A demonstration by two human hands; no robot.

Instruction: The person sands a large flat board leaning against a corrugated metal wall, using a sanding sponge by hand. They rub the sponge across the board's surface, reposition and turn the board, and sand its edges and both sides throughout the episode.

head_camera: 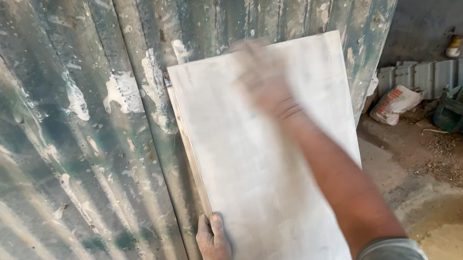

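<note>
1. Two hands work a pale board (266, 160) that leans against a paint-smeared corrugated metal wall (75, 146).
2. Left hand (213, 246) grips the board's lower left edge, thumb on its face.
3. Right hand (263, 76) lies blurred over the board's upper middle; its finger spread cannot be told.
4. A white sack (395, 104) lies on the dirt floor beyond the board's right edge.

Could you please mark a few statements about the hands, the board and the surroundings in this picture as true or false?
1. The left hand grips the pale board at its lower left edge. True.
2. The right hand hangs clear of the board. False: it lies blurred on the board's upper face.
3. The board leans against a corrugated metal wall. True.
4. The board is painted bright red. False: it is whitish grey.
5. A sack lies on the ground at right. True.
</note>
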